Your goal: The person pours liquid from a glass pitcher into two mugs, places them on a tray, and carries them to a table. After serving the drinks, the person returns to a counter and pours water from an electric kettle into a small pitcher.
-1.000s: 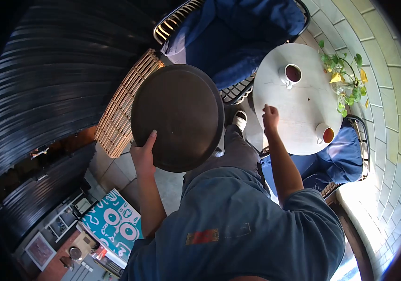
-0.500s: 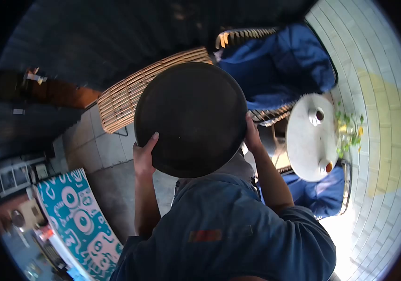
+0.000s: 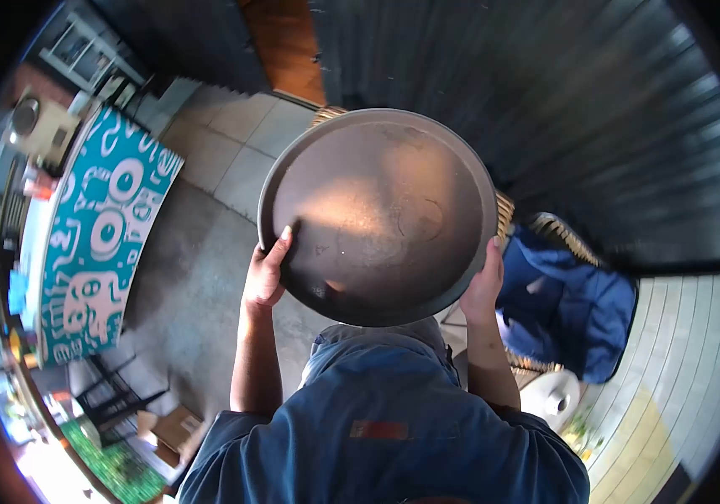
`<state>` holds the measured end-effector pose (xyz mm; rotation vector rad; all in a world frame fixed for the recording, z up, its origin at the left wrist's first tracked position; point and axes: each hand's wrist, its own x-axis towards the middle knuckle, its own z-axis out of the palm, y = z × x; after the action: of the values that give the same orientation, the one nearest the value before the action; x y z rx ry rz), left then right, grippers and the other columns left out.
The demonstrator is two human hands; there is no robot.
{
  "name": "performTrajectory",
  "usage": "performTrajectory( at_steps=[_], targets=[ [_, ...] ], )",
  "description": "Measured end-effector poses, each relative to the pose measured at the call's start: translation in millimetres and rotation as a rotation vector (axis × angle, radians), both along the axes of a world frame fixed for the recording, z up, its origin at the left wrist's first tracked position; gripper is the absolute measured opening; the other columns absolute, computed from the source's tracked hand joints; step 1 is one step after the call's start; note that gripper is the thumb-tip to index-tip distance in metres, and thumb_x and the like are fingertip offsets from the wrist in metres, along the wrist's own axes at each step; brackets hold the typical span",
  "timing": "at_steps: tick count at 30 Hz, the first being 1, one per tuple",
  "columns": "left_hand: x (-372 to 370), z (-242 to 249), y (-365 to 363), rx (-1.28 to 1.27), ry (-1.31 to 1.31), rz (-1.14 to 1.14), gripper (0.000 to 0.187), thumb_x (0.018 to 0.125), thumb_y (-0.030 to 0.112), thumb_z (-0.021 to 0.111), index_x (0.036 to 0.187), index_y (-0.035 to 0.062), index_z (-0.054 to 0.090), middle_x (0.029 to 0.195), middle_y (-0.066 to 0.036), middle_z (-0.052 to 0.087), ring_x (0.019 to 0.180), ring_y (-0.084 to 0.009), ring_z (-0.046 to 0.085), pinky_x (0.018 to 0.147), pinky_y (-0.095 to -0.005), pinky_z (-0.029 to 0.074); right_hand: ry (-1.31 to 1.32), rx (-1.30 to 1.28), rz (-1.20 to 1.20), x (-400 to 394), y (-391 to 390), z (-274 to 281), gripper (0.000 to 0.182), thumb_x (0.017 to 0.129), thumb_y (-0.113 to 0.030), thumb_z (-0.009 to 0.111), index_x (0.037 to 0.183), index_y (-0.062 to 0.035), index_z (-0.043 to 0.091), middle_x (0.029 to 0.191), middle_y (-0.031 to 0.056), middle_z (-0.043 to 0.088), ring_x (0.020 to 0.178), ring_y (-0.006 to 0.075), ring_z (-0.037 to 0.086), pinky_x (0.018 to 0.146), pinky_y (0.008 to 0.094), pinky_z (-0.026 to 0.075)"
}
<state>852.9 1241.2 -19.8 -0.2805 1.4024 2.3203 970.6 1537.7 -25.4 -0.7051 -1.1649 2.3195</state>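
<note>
A large round dark serving tray (image 3: pixel 377 218) with a low raised rim is held out in front of my body, its scuffed inner face toward me. No objects stand on it. My left hand (image 3: pixel 266 273) is closed on the lower left rim, thumb over the inside edge. On the opposite side, my right hand (image 3: pixel 484 286) grips the lower right rim, its thumb along the edge. The fingers of both hands are hidden behind the tray. Patches of sunlight fall across its surface.
To the left stands a counter with a teal patterned front (image 3: pixel 108 227). An armchair with blue cushions (image 3: pixel 570 294) is at the right, near a white round table (image 3: pixel 549 395) with a cup. A cardboard box (image 3: pixel 175 428) sits lower left. Dark corrugated wall (image 3: pixel 461 59) rises ahead.
My view has turned left, so the counter shows more fully and the chair and table have slid to the lower right. The tray stays in both hands, its face now lit.
</note>
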Motion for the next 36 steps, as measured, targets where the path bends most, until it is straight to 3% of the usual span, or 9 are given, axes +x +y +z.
performTrajectory(
  at_steps=[4, 6, 7, 10, 12, 19, 23, 30, 36],
  targets=[
    [8.4, 1.9, -14.5, 0.093, -0.028, 0.100, 0.046, 0.092, 0.031, 0.057, 0.123, -0.0019, 0.050, 0.116, -0.011, 0.058, 0.105, -0.0200, 0.056, 0.091, -0.0345, 0.045, -0.041, -0.053, 0.127, -57.7, 13.6, -20.4, 0.045, 0.096, -0.036, 0.044, 0.122, -0.0004, 0.051, 0.125, 0.0091, 0.051, 0.115, 0.0180, 0.047, 0.099, 0.0331, 0.036],
    [15.1, 5.3, -17.5, 0.158, 0.046, 0.202, 0.049, 0.093, 0.036, 0.052, 0.127, 0.0009, 0.048, 0.121, -0.009, 0.056, 0.108, -0.0193, 0.054, 0.095, -0.0346, 0.043, -0.005, 0.017, 0.211, -97.1, 12.9, -23.2, 0.047, 0.096, -0.037, 0.044, 0.122, 0.0009, 0.050, 0.126, 0.0100, 0.049, 0.117, 0.0186, 0.044, 0.101, 0.0328, 0.034],
    [19.7, 8.3, -19.2, 0.142, 0.064, 0.266, 0.049, 0.093, 0.036, 0.052, 0.127, 0.0009, 0.048, 0.121, -0.009, 0.056, 0.108, -0.0193, 0.054, 0.095, -0.0346, 0.043, -0.124, 0.146, 0.199, -113.4, -1.9, 0.2, 0.051, 0.096, -0.038, 0.042, 0.130, 0.0006, 0.044, 0.127, 0.0106, 0.050, 0.116, 0.0211, 0.048, 0.100, 0.0345, 0.036],
    [33.4, 11.9, -23.0, 0.186, 0.093, 0.511, 0.050, 0.094, 0.037, 0.048, 0.131, 0.0043, 0.045, 0.125, -0.007, 0.054, 0.111, -0.0192, 0.052, 0.097, -0.0346, 0.041, 0.055, 0.125, 0.581, -159.2, 6.6, -13.1, 0.052, 0.096, -0.039, 0.044, 0.128, 0.0015, 0.046, 0.128, 0.0113, 0.048, 0.118, 0.0205, 0.045, 0.103, 0.0341, 0.033],
    [45.1, 9.3, -24.3, 0.174, 0.131, 0.597, 0.051, 0.095, 0.038, 0.047, 0.134, 0.0063, 0.043, 0.129, -0.006, 0.052, 0.114, -0.0191, 0.051, 0.097, -0.0334, 0.042, 0.055, 0.115, 0.615, -181.7, -4.8, -6.0, 0.051, 0.094, -0.038, 0.047, 0.126, 0.0014, 0.048, 0.130, 0.0108, 0.047, 0.122, 0.0196, 0.040, 0.105, 0.0337, 0.028],
    [84.9, 12.2, -12.3, 0.209, 0.155, 0.867, 0.046, 0.095, 0.037, 0.048, 0.126, 0.0037, 0.050, 0.122, -0.008, 0.057, 0.108, -0.0183, 0.056, 0.092, -0.0311, 0.046, -0.136, 0.325, 0.679, -213.8, -51.6, 7.9, 0.058, 0.091, -0.040, 0.053, 0.133, -0.0013, 0.044, 0.141, 0.0074, 0.039, 0.131, 0.0174, 0.032, 0.109, 0.0317, 0.021],
    [106.8, -6.7, -21.3, 0.191, 0.181, 1.076, 0.044, 0.095, 0.036, 0.048, 0.123, 0.0027, 0.052, 0.118, -0.008, 0.059, 0.105, -0.0184, 0.058, 0.090, -0.0312, 0.047, -0.044, 0.233, 0.958, -232.0, -88.9, -3.7, 0.061, 0.090, -0.042, 0.054, 0.133, -0.0006, 0.043, 0.142, 0.0087, 0.038, 0.133, 0.0179, 0.030, 0.110, 0.0332, 0.019],
    [151.1, -18.2, -68.5, 0.276, 0.201, 1.273, 0.048, 0.095, 0.038, 0.045, 0.129, 0.0042, 0.048, 0.125, -0.008, 0.056, 0.110, -0.0200, 0.056, 0.095, -0.0328, 0.044, 0.167, 0.350, 1.268, -226.7, -181.5, -13.3, 0.045, 0.093, -0.038, 0.052, 0.119, -0.0009, 0.051, 0.120, 0.0057, 0.049, 0.114, 0.0136, 0.039, 0.102, 0.0304, 0.026],
    [170.8, -26.9, -148.5, 0.262, 0.161, 1.321, 0.052, 0.094, 0.040, 0.046, 0.132, 0.0040, 0.046, 0.130, -0.009, 0.052, 0.115, -0.0213, 0.052, 0.099, -0.0344, 0.041, 0.145, 0.408, 1.259, -213.3, -267.9, -23.0, 0.032, 0.095, -0.035, 0.047, 0.100, -0.0037, 0.054, 0.096, 0.0013, 0.049, 0.096, 0.0111, 0.042, 0.092, 0.0278, 0.031]
  ],
)
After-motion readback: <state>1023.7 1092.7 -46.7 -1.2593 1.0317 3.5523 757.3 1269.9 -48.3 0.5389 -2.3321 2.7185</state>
